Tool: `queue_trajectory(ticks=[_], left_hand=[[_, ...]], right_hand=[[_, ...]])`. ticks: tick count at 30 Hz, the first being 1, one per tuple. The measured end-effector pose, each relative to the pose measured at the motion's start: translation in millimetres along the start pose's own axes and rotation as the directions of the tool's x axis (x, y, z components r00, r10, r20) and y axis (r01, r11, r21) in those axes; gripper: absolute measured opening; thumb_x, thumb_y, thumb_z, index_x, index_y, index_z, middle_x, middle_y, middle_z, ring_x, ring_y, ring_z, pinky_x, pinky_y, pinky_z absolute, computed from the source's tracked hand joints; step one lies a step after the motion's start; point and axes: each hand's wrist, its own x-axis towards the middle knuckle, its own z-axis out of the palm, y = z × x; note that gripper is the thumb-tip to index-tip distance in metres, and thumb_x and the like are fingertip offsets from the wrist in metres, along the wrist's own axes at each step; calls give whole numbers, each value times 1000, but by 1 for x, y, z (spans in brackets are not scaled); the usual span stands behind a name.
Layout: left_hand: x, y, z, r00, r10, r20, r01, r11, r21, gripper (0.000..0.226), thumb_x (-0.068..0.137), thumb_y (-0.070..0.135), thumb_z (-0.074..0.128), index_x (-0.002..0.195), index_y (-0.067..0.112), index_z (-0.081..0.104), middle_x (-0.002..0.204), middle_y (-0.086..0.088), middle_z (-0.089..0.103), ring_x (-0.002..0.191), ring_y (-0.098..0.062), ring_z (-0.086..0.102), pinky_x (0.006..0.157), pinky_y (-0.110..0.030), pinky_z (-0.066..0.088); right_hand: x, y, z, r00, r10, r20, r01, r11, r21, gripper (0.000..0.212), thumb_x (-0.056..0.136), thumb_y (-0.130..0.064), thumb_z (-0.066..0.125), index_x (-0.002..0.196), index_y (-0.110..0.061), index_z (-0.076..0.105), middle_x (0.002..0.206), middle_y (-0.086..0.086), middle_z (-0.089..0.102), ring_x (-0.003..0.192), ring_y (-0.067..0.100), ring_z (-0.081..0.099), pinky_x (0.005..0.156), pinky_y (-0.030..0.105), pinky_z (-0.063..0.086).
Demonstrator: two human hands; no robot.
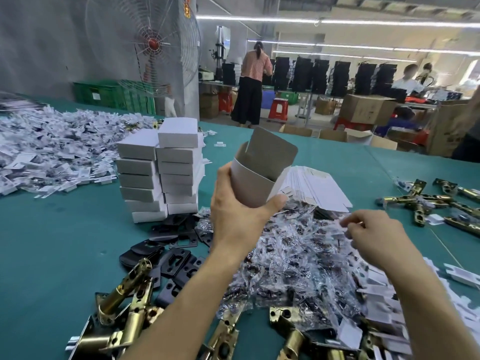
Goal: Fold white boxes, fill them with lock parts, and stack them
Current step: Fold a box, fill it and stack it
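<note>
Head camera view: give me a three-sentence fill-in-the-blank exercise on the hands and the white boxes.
The left hand holds an open white cardboard box with its flap pointing ____.
The closed white boxes stand stacked in ____ columns.
The clear plastic packet is pinched by the fingers of the ____ hand.
Missing words: up, two, right.

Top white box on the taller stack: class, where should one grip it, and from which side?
Probably from above, pinching near and far faces of the top white box: it lies flat, nothing on it, near face bare.
</note>
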Motion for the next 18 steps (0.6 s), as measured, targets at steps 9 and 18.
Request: queue_trajectory(ticks=[9,18], left_hand=[[-4,-1,7,996,-43,76,42,999,20,79,53,47,95,111,47,42,113,16,58,109,-15,56,87,-45,54],[-2,-3,6,986,-132,102,138,989,-58,87,34,55,88,107,50,41,118,6,58,115,-20,56,93,-47,53]], right_hand=[[69,33,27,997,24,72,-2,959,-284,67,81,7,39,140,-23,51,141,15,50,107,37,58,83,42,53],[85,55,49,992,118,47,-90,916,-390,64,87,-6,39,147,-27,36,136,15,55,124,36,48,100,46,41]])
